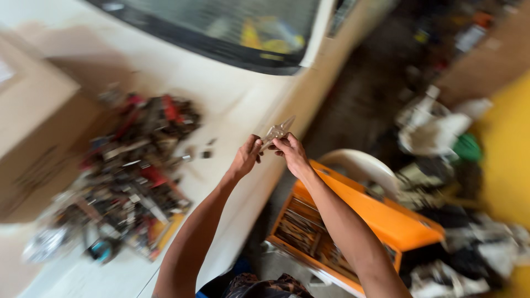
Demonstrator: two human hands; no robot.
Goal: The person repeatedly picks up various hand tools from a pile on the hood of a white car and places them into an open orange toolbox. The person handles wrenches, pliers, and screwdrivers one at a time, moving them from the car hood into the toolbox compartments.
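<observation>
Both hands, left (pixel 247 156) and right (pixel 291 153), pinch a small pointed metal tool (pixel 279 131), perhaps pliers, above the car hood's (pixel 232 94) right edge; the tool heap (pixel 130 171) lies unsorted.

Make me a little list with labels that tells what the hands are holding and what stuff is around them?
Left hand: pinches one end of a small clear packet
Right hand: pinches the packet's other side
Place: over the hood of a white car
On the hood: a heap of tools, beside a cardboard box
Below the hands: an open orange toolbox
Sharpness: blurred, so small details cannot be told
</observation>
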